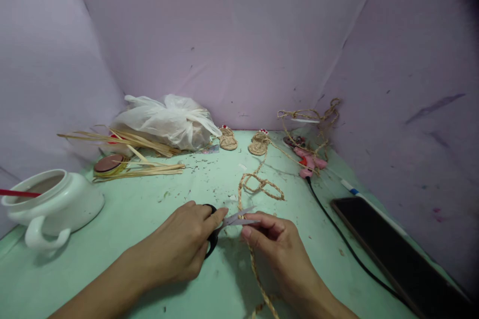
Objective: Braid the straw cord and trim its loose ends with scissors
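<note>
My left hand [187,239] is closed around the black handles of a pair of scissors [234,220], its blades pointing right and parted. Between the blades lies a braided straw cord [253,259]. My right hand [277,244] pinches this cord between thumb and fingers, close beside the blade tips. From there the cord runs toward me over the table edge side, and its far part loops on the table ahead of the scissors. Two small woven straw sandals [258,143] with red and white trim stand at the back.
A white pot [63,204] with a red stick is at left. Behind it lie a round tin [109,163], straw strips [149,173] and a white plastic bag [168,122]. At right are a pink glue gun [310,163], its black cable [337,239] and a dark phone [389,254].
</note>
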`<state>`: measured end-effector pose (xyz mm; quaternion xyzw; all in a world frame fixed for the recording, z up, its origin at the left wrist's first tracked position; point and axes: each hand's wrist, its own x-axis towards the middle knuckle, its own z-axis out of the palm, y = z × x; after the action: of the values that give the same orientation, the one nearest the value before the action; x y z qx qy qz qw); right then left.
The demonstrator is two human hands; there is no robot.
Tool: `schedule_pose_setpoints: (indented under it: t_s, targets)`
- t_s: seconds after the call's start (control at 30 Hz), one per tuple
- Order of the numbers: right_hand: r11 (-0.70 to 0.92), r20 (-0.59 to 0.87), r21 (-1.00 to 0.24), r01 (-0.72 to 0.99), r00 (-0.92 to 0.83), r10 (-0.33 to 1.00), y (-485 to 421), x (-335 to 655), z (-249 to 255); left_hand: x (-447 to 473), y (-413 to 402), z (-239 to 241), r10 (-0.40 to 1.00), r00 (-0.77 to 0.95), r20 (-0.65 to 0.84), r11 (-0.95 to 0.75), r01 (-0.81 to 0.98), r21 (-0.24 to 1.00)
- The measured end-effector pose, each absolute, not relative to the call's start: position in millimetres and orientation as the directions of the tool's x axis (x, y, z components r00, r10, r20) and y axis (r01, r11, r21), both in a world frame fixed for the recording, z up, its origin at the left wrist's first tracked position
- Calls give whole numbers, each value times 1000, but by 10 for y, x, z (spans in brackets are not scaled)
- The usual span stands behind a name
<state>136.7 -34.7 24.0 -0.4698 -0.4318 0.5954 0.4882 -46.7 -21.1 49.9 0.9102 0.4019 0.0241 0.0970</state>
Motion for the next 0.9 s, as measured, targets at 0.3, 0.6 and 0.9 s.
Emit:
schedule_pose_setpoints:
  t_s: [0.3, 0.6, 0.9]
  targets:
    - [-178, -162, -960, -215, -89, 983, -371, 1356, 252, -438, -236, 471, 740, 670, -65, -622, 718, 314]
    - [-21, -20, -1000, -13, -85, 996, -424, 1328, 254, -409, -261, 597, 749, 657, -84, -629, 745, 221]
    - [9, 9, -1000, 10, -81, 997, -430, 1327, 236, -412, -257, 553, 749, 649, -134, -611, 754, 242]
